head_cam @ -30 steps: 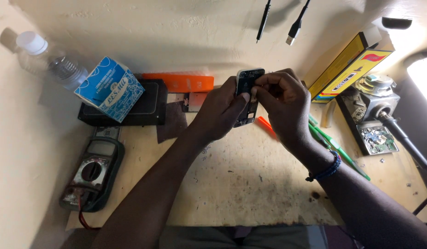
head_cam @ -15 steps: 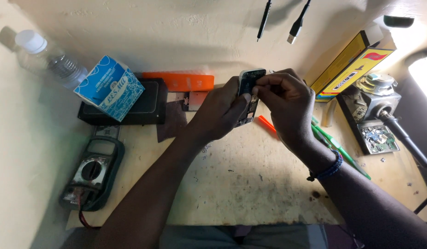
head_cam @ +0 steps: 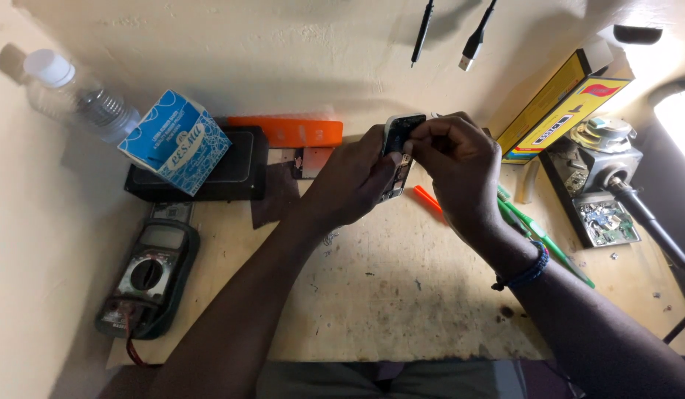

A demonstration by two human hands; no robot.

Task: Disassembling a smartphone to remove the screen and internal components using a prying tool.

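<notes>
Both of my hands meet above the wooden workbench [head_cam: 401, 295] around an opened phone [head_cam: 399, 140] held upright, its inner parts showing. My left hand [head_cam: 353, 181] grips the phone from the left side and below. My right hand [head_cam: 453, 159] pinches at the phone's upper edge with thumb and fingers; I cannot tell whether a small part or tool is between them. An orange tool tip [head_cam: 427, 198] lies on the bench just under my right hand.
A multimeter [head_cam: 146, 277] lies at the left front. Behind it stand a blue carton [head_cam: 174, 142] on a black box [head_cam: 231, 177], a plastic bottle [head_cam: 80, 96] and an orange case [head_cam: 298, 131]. A yellow box [head_cam: 560, 103], a soldering station [head_cam: 601, 185] and green tools [head_cam: 542, 236] crowd the right. Cables [head_cam: 475, 37] hang above.
Both hands have stayed together on the phone, with only small finger movement at its top edge. Nothing else on the bench has moved.
</notes>
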